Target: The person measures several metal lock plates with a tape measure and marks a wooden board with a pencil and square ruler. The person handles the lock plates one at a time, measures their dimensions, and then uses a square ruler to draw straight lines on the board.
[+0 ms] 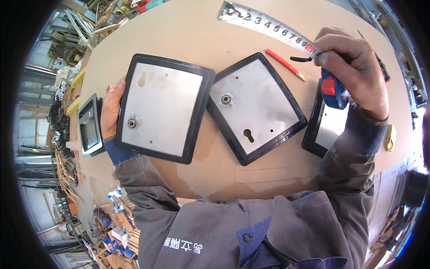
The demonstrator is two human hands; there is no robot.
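Note:
My left hand (112,107) grips the left edge of a metal panel with a black frame (168,105), its fingers partly hidden behind it. A round lock and a pale keyhole-shaped cutout show on the panel's grey face. A second black-framed panel (257,107) lies to its right, with a lock and a dark keyhole cutout, touching or overlapping the first at the corner. Up at the right, my right hand (351,67) is closed round a tape measure (333,89) with a blue and red case. Its silver blade (268,29) reaches out to the upper left.
A red pencil (285,65) lies on the brown board tabletop (210,179). Another framed panel (329,121) sits partly under my right forearm. A black-framed piece (90,125) stands left of my left hand. A yellow object (390,137) lies near the right edge. Clutter lines the left side.

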